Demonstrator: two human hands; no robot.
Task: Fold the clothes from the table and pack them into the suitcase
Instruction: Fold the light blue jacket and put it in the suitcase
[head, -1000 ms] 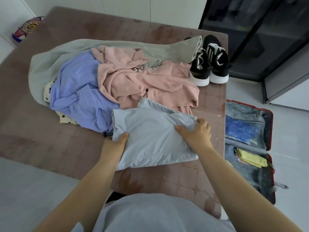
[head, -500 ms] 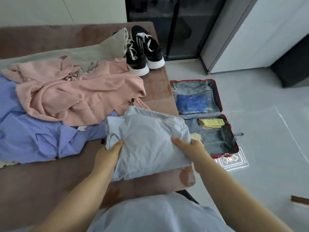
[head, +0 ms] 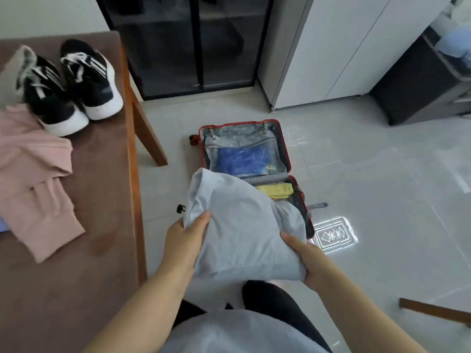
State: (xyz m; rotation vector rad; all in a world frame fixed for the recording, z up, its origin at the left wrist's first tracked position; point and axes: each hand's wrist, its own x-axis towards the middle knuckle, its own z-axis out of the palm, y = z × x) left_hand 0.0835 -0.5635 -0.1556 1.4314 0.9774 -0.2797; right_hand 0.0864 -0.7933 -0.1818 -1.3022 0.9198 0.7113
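Left hand (head: 187, 234) and right hand (head: 304, 258) both clamped on folded grey shirt (head: 244, 230), above open suitcase (head: 285, 149). Lower flat into near half beside yellow item (head: 274, 190); keep folds tight.

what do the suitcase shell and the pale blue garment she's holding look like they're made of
Suitcase: apparently hard plastic, its red rim smooth and rigid, with a soft grey fabric lining. Pale blue garment: thin matte woven cloth, perhaps cotton, sagging and creasing between the left hand and right hand.
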